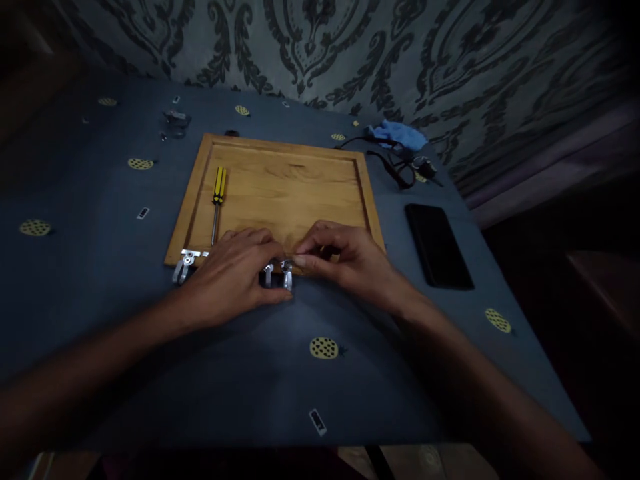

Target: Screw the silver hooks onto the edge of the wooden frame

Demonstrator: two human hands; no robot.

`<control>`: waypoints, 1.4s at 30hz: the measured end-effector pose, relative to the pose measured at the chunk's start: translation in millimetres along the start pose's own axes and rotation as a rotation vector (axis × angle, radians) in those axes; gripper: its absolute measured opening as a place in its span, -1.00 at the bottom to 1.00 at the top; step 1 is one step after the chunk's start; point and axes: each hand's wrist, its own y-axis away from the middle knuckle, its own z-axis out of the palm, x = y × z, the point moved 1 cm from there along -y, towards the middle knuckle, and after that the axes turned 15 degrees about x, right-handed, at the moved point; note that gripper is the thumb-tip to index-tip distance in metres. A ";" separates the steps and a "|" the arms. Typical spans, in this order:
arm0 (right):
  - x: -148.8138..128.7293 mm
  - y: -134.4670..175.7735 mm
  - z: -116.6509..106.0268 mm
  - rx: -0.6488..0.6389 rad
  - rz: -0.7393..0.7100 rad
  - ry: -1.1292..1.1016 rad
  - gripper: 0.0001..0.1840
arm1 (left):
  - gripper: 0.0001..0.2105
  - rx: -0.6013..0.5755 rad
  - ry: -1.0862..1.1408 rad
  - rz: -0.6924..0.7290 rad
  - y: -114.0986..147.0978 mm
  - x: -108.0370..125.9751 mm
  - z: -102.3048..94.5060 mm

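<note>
The wooden board (295,183) lies on the cloth-covered table (80,293), raised border upward, with its near edge under both hands. One metal clip (186,261) sits at the near left corner, with a screw head visible on it. Two more, a middle clip (269,275) and a right clip (287,272), show at the same edge between the hands.

The left hand (237,270) is spread palm-down over the edge, thumb extended below the two clips; whether it bears firmly on them cannot be told. The right hand (345,257) has thumb and forefinger brought together in a pinch beside the right clip; whether a small part is held there cannot be made out.

Risks noted. Should the left hand's pressure ease, a loose clip could slide or turn out of line; whether these two are fastened is not visible. Anything small in the pinch could drop and be hard to find, given the dim light and dark cloth. The screwdriver (219,190) lies loose on the board, its shaft pointing toward the left hand; a tilt or knock could set it rolling. The phone (439,245) and eyeglasses (400,167) rest to the right, apart from the work.
</note>
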 end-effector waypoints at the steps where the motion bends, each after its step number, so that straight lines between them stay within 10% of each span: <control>1: 0.1 -1.4 1.5 -0.027 0.008 0.004 -0.91 | -0.66 -0.001 -0.001 0.000 -0.3 0.3 -0.4; 14: 11.6 -14.4 11.7 -0.201 0.104 -0.044 -0.92 | -0.67 -0.028 -0.015 -0.011 -1.6 0.4 -0.5; 42: 12.1 -3.0 7.8 -0.016 0.024 0.097 -0.86 | -0.71 -0.003 -0.026 0.024 -2.1 -0.3 0.0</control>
